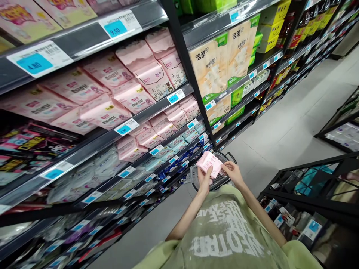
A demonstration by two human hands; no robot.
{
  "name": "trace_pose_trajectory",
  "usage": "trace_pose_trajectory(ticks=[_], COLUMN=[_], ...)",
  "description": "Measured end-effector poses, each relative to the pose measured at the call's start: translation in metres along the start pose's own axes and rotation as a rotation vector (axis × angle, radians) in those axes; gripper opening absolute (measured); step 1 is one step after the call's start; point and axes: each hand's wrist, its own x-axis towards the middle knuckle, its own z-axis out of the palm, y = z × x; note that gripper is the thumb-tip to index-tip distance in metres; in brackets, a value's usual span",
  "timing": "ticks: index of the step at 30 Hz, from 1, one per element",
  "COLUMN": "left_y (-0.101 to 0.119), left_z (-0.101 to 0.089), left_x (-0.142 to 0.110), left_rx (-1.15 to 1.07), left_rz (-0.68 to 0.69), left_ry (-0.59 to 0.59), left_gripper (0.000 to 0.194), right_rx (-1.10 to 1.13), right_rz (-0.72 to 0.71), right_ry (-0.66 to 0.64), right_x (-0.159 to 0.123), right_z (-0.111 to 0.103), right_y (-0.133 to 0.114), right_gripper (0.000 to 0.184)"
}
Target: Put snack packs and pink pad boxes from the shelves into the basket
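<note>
A small pink soft package [209, 163] with printed lettering is held up in front of my body. My left hand [204, 180] grips its lower left side, thumb across the printed face. At the right edge of the package, my right hand [231, 172] pinches it between the fingers. Just below both hands is a grey shopping basket [194, 178] with a dark handle. Its contents are mostly hidden by the package and my hands. Similar pink packages [131, 98] fill the shelves on my left.
Long shelving with price-tag rails [126, 127] runs along the left. Large tissue packs [210, 71] stand farther along it. A grey tiled floor [283, 116] stretches ahead. To the right are a black rack [316, 194] with goods and a lower display [342, 134].
</note>
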Motion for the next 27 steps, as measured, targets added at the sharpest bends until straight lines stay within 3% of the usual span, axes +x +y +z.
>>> trace_pose_trajectory(ticks=[2, 5, 7, 9, 12, 15, 18, 21, 24, 27], left_y=[0.005, 0.016, 0.025, 0.032, 0.04, 0.042, 0.036, 0.031, 0.038, 0.051], left_z=[-0.004, -0.011, -0.013, -0.012, -0.009, -0.01, -0.018, -0.027, -0.034, -0.038], left_x=[0.001, 0.004, 0.005, 0.003, -0.002, -0.002, 0.006, 0.014, 0.017, 0.017], left_rx=[0.185, 0.495, 0.642, 0.704, 0.648, 0.437, 0.326, 0.421, 0.512, 0.542], left_rz=[0.229, 0.586, 0.75, 0.825, 0.781, 0.604, 0.492, 0.522, 0.591, 0.575], left_ry=[0.007, -0.172, -0.328, -0.409, -0.44, -0.389, -0.412, -0.457, -0.51, -0.692], left_gripper=[0.069, 0.056, 0.046, 0.047, 0.069, 0.094, 0.094, 0.082, 0.085, 0.098], right_rx=[0.056, 0.234, 0.284, 0.257, 0.188, 0.0, -0.254, -0.345, -0.256, -0.031], right_rz=[0.054, 0.16, 0.167, 0.142, 0.066, -0.177, -0.475, -0.608, -0.451, -0.012], right_ry=[-0.085, -0.27, -0.258, -0.187, -0.143, -0.148, -0.246, -0.314, -0.248, -0.165], right_x=[-0.003, -0.009, -0.012, -0.012, -0.012, -0.014, -0.017, -0.019, -0.017, -0.011], right_z=[0.001, 0.005, 0.006, 0.006, 0.0, -0.007, -0.012, -0.013, -0.011, -0.01], right_y=[-0.002, -0.004, -0.005, -0.004, -0.006, -0.011, -0.018, -0.021, -0.018, -0.013], right_gripper=[0.058, 0.074, 0.077, 0.074, 0.072, 0.08, 0.08, 0.073, 0.077, 0.066])
